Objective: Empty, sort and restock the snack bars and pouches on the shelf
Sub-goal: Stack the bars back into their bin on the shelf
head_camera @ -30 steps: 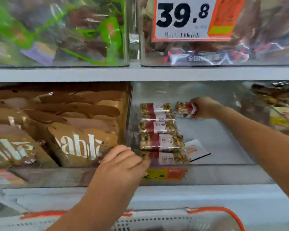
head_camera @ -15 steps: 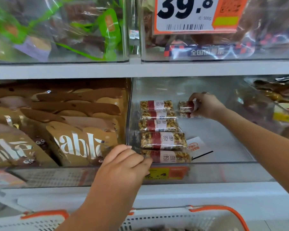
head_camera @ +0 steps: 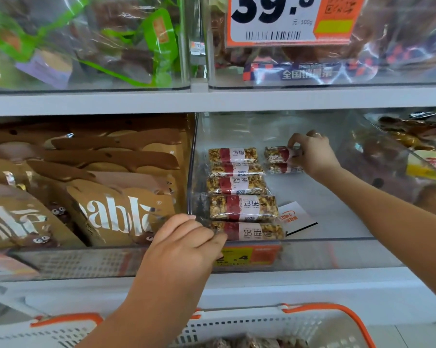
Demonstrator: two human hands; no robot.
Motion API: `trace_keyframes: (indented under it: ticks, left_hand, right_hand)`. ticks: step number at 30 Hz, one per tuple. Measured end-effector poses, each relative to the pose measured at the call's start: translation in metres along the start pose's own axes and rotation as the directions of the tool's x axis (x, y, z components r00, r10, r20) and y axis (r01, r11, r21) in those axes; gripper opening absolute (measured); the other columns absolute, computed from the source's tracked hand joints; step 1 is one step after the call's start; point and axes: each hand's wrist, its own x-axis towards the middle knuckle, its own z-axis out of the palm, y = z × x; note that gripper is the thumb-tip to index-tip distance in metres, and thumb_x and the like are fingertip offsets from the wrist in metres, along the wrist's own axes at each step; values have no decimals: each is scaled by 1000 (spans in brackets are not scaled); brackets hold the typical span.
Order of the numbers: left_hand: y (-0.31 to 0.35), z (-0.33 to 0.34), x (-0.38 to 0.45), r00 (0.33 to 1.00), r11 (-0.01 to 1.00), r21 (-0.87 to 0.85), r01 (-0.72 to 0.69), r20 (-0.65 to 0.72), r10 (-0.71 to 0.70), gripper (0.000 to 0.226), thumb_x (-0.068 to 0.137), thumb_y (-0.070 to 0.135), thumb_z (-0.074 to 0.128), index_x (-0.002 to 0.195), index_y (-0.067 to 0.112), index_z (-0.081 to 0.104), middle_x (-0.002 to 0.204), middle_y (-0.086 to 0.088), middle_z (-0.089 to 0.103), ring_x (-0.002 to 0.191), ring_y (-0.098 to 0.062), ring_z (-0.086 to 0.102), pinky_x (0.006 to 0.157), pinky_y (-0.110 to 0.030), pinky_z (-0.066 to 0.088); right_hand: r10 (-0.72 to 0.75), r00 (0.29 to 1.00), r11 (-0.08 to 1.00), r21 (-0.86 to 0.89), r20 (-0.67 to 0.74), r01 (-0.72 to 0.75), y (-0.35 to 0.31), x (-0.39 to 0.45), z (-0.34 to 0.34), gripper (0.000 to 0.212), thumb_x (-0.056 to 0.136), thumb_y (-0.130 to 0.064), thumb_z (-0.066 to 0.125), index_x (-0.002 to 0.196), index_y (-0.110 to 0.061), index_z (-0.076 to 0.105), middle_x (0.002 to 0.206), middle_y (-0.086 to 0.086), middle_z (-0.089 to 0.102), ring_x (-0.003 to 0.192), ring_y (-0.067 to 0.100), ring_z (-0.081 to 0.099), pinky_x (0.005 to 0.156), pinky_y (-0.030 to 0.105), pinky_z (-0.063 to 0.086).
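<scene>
red-banded nut bars [head_camera: 239,187] lie in a column of five along the left side of a clear shelf bin [head_camera: 320,241], running from the back toward the front lip. a second short stack of two bars [head_camera: 278,160] sits just to the right of the rearmost ones. the right hand [head_camera: 312,154] pinches the top bar of that stack at its right end, thumb and fingers closed on the wrapper. the left hand [head_camera: 184,244] rests at the bin's front left corner, fingers curled together and touching the nearest bar's left end. a white card [head_camera: 296,218] lies on the bin floor just beside the front bars. brown pouches [head_camera: 91,187] fill the next bin to the left. below, a white basket [head_camera: 237,327] with orange handles holds more bars.
</scene>
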Motion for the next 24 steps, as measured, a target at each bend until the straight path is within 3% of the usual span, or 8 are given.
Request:
trace_keyframes:
  ticks: [14, 17, 20, 24]
  left_hand:
    - [-1, 2, -1, 1000, 1000, -4, -6, -26, 6, 22, 77, 19, 65, 95, 14, 76, 75, 8, 65, 77, -11, 49, 96, -26, 33]
    - [-2, 1, 0, 999, 1000, 16, -23, -38, 23, 22, 82, 22, 60, 95, 14, 76, 74, 8, 64, 72, -15, 57, 94, -26, 34]
    - [-1, -1, 0, 998, 999, 39, -32, -46, 34, 18, 73, 15, 77, 90, 13, 76, 71, 6, 65, 68, -18, 62, 95, -28, 34]
    - [3, -5, 3, 1000, 999, 32, -5, -7, 6, 31, 60, 16, 89, 88, 12, 77, 72, 4, 69, 69, -19, 66, 95, -28, 31]
  right_hand:
    - [-15, 1000, 999, -32, -16, 14, -8, -8, -9, 50, 77, -18, 76, 122, -21, 55, 122, 13, 49, 122, 35, 36, 93, 45, 37]
    - [-40, 996, 998, 42, -75, 44, -12, -16, -21, 45, 76, -20, 77, 118, -20, 58, 116, 13, 54, 114, 34, 42, 89, 41, 39]
    - [-104, 981, 983, 134, -161, 126, -22, -47, -41, 37, 74, -20, 79, 108, -16, 63, 98, 9, 57, 97, 29, 51, 75, 29, 33]
    - [-182, 950, 948, 213, -254, 238, -44, -129, -69, 26, 76, -17, 77, 97, -18, 63, 88, -1, 54, 84, 19, 51, 75, 28, 36]
